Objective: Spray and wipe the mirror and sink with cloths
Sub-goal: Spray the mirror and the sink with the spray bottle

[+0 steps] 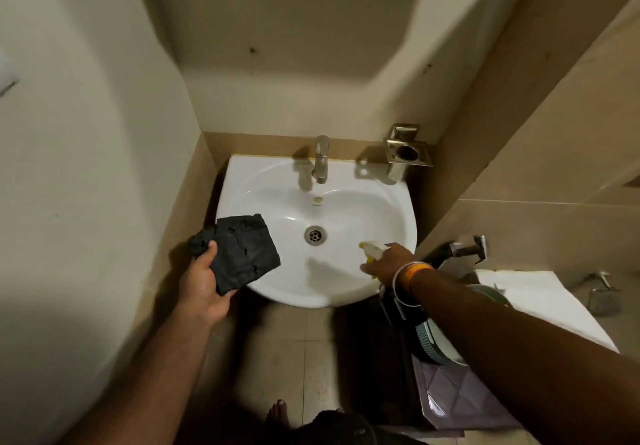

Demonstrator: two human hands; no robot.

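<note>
**Cloth and spray bottle over the basin**

The left hand [204, 281], at centre left of the frame, is gripping a folded black cloth [239, 252] that is overhanging the white sink [346, 202] at its left rim. At centre right, the right hand [389, 262] is curling round a yellow-nozzled spray bottle [370, 249], its nozzle pointing toward the drain [315, 235]. The steel tap [321, 158] is standing at the basin's back edge.
</note>
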